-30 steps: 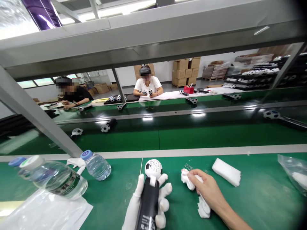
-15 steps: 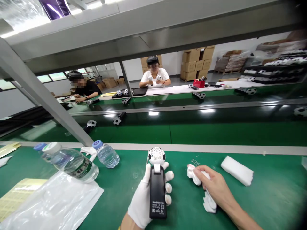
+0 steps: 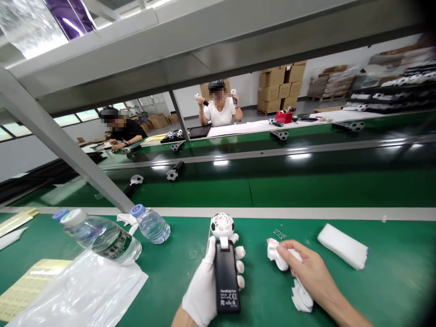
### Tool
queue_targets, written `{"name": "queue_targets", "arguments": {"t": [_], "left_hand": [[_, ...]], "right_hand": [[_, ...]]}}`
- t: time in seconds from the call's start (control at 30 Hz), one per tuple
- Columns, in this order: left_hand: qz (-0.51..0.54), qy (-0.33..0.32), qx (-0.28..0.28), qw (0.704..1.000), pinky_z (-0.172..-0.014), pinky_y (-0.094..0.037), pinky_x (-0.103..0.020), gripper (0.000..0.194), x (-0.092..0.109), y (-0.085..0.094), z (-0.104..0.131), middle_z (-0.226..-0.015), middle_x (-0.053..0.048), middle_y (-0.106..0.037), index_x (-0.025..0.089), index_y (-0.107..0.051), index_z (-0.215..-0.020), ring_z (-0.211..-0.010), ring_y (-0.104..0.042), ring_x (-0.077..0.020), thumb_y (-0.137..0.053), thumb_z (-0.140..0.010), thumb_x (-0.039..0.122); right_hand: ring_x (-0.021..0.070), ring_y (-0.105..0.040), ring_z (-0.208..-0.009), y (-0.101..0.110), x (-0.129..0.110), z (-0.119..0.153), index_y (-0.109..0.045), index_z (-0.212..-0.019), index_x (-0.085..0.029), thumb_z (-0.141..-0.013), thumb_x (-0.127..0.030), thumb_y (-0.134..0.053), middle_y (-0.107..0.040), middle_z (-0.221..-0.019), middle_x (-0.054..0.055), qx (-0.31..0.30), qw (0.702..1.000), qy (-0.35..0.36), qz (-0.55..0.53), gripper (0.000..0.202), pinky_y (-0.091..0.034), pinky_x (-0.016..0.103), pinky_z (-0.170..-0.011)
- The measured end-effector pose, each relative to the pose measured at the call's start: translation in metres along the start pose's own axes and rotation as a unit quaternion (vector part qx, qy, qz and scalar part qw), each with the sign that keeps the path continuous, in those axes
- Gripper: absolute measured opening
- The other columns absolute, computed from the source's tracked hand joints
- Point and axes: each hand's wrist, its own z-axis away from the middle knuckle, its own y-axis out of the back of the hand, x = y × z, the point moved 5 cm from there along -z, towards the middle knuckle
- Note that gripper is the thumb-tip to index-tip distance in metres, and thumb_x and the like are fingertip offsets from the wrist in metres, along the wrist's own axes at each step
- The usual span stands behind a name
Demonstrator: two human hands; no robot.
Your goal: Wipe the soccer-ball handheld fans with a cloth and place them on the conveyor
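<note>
My left hand [image 3: 201, 290], in a white glove, is wrapped round a handheld fan [image 3: 227, 277]. The fan has a black handle with white print and a round black-and-white football-pattern head, which points away from me. To the right, my bare right hand [image 3: 311, 268] pinches a crumpled white cloth [image 3: 277, 255] just over the green table [image 3: 259, 299]. Part of the cloth hangs below the fingers. A white foam block [image 3: 343, 246] lies to the right of that hand.
Water bottles [image 3: 151, 225] and a white plastic bag [image 3: 88, 290] are at the left, beside a slanted grey post [image 3: 85, 150]. Beyond the table edge, several fans [image 3: 172, 174] lie on a green conveyor [image 3: 204, 190]. Two people sit on the far side.
Both hands keep their hold on the fan and the cloth, nearly still. The view has shifted slightly. The person opposite has raised two fans and moved them apart.
</note>
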Motion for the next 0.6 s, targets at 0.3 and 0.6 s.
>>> {"name": "queue_targets", "arguments": {"t": [0.3, 0.6], "left_hand": [[-0.041, -0.021, -0.035, 0.998, -0.06, -0.042, -0.023, 0.047, 0.011, -0.02, -0.027, -0.098, -0.007, -0.05, 0.017, -0.048, -0.112, -0.074, -0.051, -0.0123, -0.037, -0.087, 0.055], [-0.154, -0.041, 0.063, 0.985, -0.06, -0.047, -0.025, 0.047, -0.01, -0.015, -0.036, -0.087, -0.007, -0.059, 0.014, -0.059, -0.107, -0.068, -0.056, -0.0141, -0.039, -0.086, 0.05]], "right_hand": [[0.0129, -0.045, -0.047, 0.001, 0.016, -0.012, -0.057, -0.102, -0.024, -0.073, -0.06, -0.052, -0.058, -0.073, 0.001, -0.004, 0.996, -0.019, -0.092, 0.047, -0.04, 0.026, -0.047], [0.0135, -0.055, -0.055, 0.003, -0.087, 0.022, -0.059, -0.103, -0.018, -0.087, -0.043, -0.046, -0.062, -0.072, 0.003, 0.004, 0.977, 0.151, -0.149, 0.032, -0.045, 0.022, -0.047]]}}
